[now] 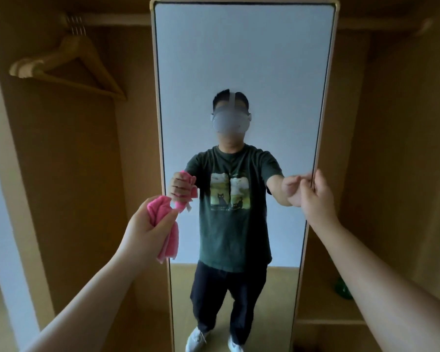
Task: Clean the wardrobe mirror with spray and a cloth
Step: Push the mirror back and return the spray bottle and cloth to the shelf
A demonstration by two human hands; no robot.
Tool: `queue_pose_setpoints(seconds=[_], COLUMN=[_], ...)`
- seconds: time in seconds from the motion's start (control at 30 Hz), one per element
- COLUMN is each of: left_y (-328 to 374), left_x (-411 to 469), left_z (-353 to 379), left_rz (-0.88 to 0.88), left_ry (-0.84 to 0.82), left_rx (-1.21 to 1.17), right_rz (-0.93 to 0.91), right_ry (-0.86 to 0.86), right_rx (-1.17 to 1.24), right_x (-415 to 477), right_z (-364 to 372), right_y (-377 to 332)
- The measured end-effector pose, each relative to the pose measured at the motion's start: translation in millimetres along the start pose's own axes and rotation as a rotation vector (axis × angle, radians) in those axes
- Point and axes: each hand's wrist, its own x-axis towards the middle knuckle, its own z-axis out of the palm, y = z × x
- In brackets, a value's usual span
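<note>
left hand (144, 233) gripping cloth (158, 208), crumpled, pink

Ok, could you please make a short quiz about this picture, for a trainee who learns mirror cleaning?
1. What does the left hand grip? A) a spray bottle B) a bunched pink cloth C) a sponge
2. True or false: the right hand holds a spray bottle.
3. Fill in: wooden ___ hang from the rail at upper left.

Key: 1 B. 2 False: its fingers hold the right edge of the mirror. 3 hangers.
</note>
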Motion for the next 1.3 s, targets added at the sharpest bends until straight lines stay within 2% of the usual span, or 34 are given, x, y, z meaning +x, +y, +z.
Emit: queue_pose_setpoints(seconds=[0.27, 0.53, 0.7, 0.9, 1.13, 1.3], left_y=[-24, -50, -61, -61, -57, -57], left_x=[34, 65, 70, 76, 77, 79], left_z=[-31, -57, -65, -65, -61, -66], left_rz=[-0.005, -0.006, -0.043, -0.085, -0.051, -0.007], left_ry=[-0.043, -0.195, -0.279, -0.283, -0.265, -0.361], left_rx=[-0.025, -0.025, -0.018, -0.036, -0.001, 0.018], right_rz=[-0.117, -0.166, -0.346, -0.516, -0.669, -0.713], right_ry=[0.173, 0.330, 0.431, 0.462, 0.488, 0.484], right_rx=[-0.065, -0.085, -0.130, -0.176, -0.248, -0.163], right_x=[-40, -90, -121, -136, -140, -147], right_z=[1, 4, 15, 30, 46, 63], right_y=[-7, -36, -55, -63, -69, -80])
